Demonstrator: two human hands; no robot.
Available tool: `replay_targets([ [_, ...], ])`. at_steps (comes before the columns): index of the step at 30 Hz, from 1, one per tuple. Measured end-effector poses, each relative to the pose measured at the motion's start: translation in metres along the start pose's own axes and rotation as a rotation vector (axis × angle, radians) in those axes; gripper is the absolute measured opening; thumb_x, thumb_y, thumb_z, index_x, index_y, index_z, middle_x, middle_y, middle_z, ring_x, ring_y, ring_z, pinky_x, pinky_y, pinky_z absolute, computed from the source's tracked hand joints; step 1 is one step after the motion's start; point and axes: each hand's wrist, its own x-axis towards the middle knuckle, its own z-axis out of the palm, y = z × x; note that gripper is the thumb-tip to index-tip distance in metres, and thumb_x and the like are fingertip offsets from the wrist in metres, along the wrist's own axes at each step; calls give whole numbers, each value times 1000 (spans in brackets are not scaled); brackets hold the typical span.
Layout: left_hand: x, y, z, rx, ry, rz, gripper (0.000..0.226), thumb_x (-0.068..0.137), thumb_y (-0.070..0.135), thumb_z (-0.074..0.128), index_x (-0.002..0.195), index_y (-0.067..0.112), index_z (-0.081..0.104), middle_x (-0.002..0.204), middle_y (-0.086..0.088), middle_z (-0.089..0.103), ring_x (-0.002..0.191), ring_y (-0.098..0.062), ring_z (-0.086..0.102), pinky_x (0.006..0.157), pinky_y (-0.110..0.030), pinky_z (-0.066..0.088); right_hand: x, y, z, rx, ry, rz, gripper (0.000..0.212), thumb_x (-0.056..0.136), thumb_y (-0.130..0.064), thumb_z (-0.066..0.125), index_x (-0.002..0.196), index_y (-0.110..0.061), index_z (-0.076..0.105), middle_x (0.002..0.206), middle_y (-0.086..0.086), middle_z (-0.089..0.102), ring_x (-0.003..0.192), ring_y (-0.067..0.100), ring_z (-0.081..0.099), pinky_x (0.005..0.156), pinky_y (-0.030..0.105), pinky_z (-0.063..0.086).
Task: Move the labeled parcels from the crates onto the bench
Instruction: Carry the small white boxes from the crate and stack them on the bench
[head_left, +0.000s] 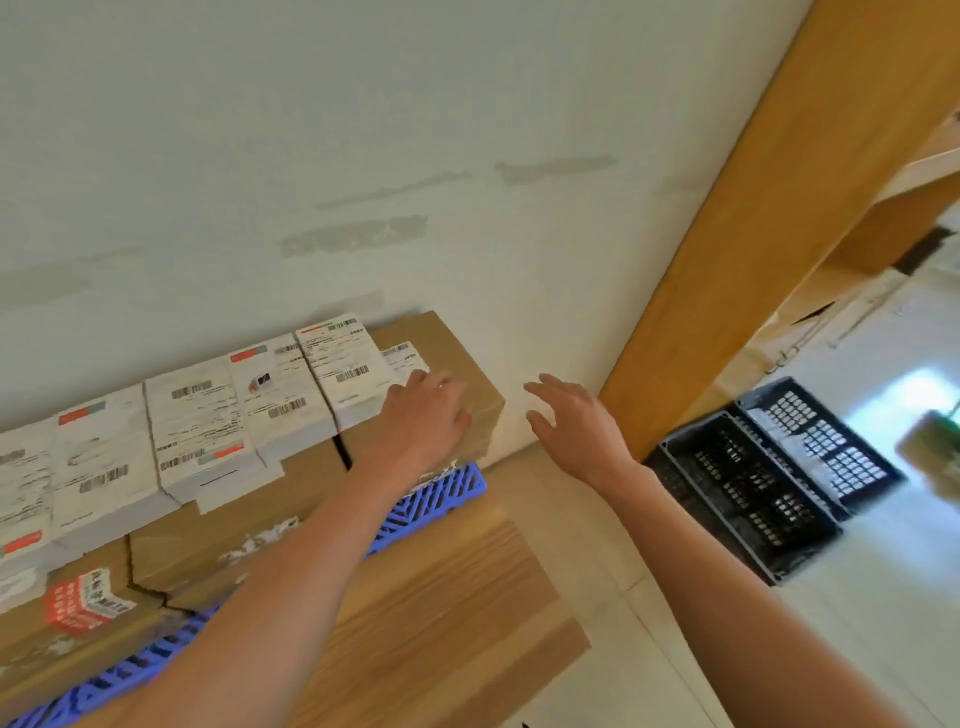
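Several white labeled parcels (197, 431) lie in a row on top of brown cardboard boxes (452, 343) against the wall. The boxes sit on a blue plastic pallet (441, 493) on the wooden bench (457, 597). My left hand (426, 421) rests on the rightmost brown box, its fingers curled over the top next to the last white parcel (345, 364). My right hand (571, 421) hovers in the air to the right of that box, fingers spread, holding nothing. Two black crates (769, 467) stand on the floor at right.
A white wall rises behind the boxes. A tall wooden panel (753, 208) stands at the right, between bench and crates. The pale floor (883, 623) stretches beyond the crates, with a blurred brown object (930, 447) at the far right edge.
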Motion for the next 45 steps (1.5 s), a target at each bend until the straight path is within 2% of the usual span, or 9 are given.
replay_targets([
  [5,33,126,27,-12,-56,211,45,104,41,44,146,27,50,149,2,48,135,-23,41,104,-44,40,-66,97,-45,42,59,190,41,102,-29,52,143,-26,53,147,-2,54,134,23,51,109,41,44],
  [10,43,277,71,-32,-66,421,41,103,41,47,141,27,55,142,1,56,130,-22,50,102,-45,45,-157,217,-88,55,120,404,40,99,-32,55,139,-29,56,138,-7,60,125,19,56,101,36,46],
  [12,43,338,92,-55,-90,487,41,103,42,49,140,27,56,140,2,58,127,-20,52,100,-42,46,-193,264,-105,66,144,493,41,99,-34,56,140,-32,55,143,-8,56,128,20,55,102,37,47],
  [16,41,445,134,-86,-159,571,43,102,43,49,141,26,55,140,2,57,126,-20,51,99,-43,47,-258,346,-132,78,157,648,50,101,-36,55,149,-34,43,165,-3,26,134,26,51,108,44,46],
  [20,37,527,171,-74,-211,643,43,103,44,48,142,27,54,142,4,57,127,-19,51,102,-43,45,-308,409,-155,88,167,696,51,102,-32,55,151,-30,43,164,-1,30,136,25,48,107,41,44],
  [23,40,571,193,-63,-264,667,44,103,44,47,143,27,53,142,4,56,128,-18,50,104,-44,45,-328,447,-168,96,164,722,50,102,-29,55,151,-26,44,157,1,40,135,25,47,107,38,42],
  [27,59,610,219,-51,-304,680,44,103,45,47,142,27,54,141,4,56,127,-18,50,102,-43,43,-331,495,-176,109,160,742,51,102,-29,56,151,-26,43,159,1,37,139,27,43,111,40,38],
  [31,99,645,251,-41,-327,679,45,102,45,48,142,26,54,140,3,57,127,-19,51,102,-45,43,-310,545,-181,121,159,743,50,101,-30,58,149,-26,45,155,0,43,137,26,44,109,40,40],
  [45,244,786,315,-47,-420,735,49,101,45,50,146,26,50,144,0,56,132,-23,49,108,-49,40,-234,711,-242,111,103,813,52,102,-30,55,152,-26,41,158,1,40,143,25,38,114,43,36],
])
